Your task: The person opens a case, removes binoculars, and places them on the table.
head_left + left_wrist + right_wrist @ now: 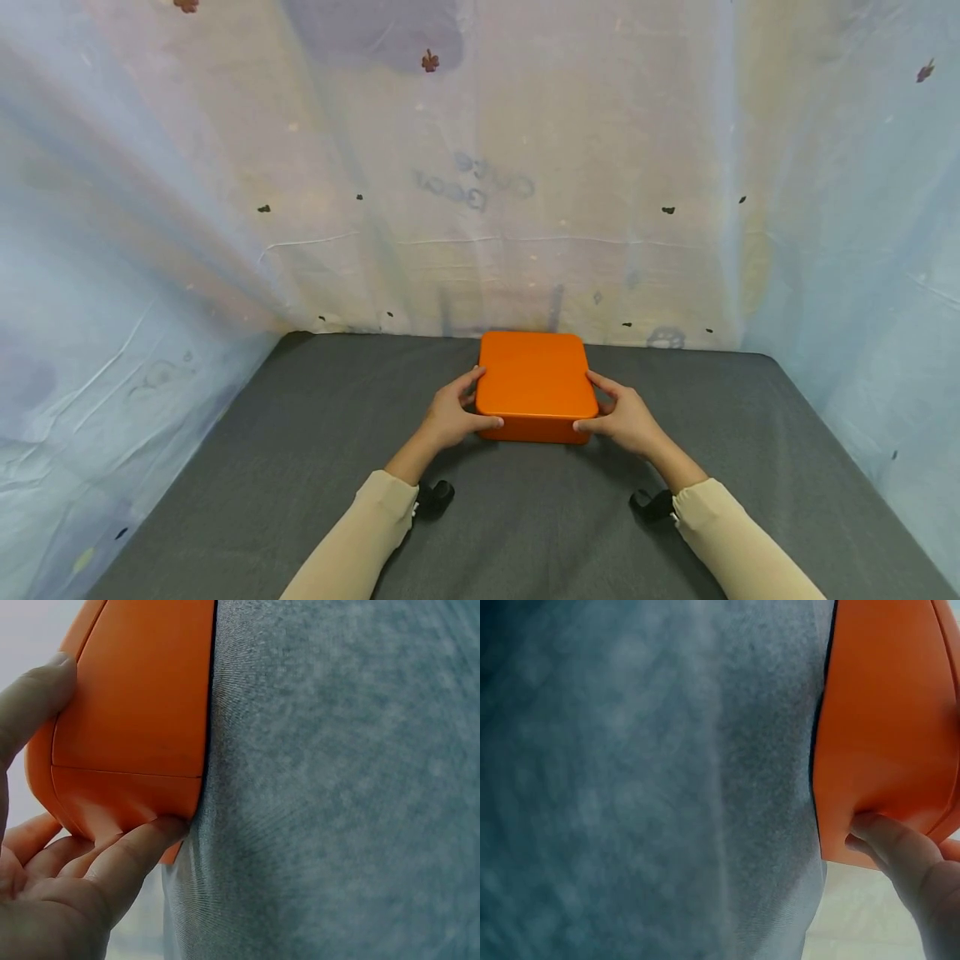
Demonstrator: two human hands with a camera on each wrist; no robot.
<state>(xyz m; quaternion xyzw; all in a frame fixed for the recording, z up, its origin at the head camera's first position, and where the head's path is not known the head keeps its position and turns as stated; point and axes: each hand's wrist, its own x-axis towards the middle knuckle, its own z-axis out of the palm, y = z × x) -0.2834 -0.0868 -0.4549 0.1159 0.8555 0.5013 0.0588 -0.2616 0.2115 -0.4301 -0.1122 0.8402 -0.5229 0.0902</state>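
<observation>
An orange box (534, 375) with rounded corners and a smooth flat top rests on the grey cloth toward the back of the table. My left hand (453, 414) grips its left side, thumb at the front corner. In the left wrist view the fingers (124, 862) bend against the box's side wall (135, 712), where a seam line shows. My right hand (628, 418) holds the opposite side in the same way. The right wrist view shows fingers (900, 847) pressing the lower side wall (885, 735). The box's underside is hidden.
Grey cloth (315, 467) covers the table around the box. Behind the table and at both sides hangs a pale patterned curtain (525, 275), close to the box's back edge. A black strap (435, 500) sits at my left wrist and another black strap (651, 504) at my right.
</observation>
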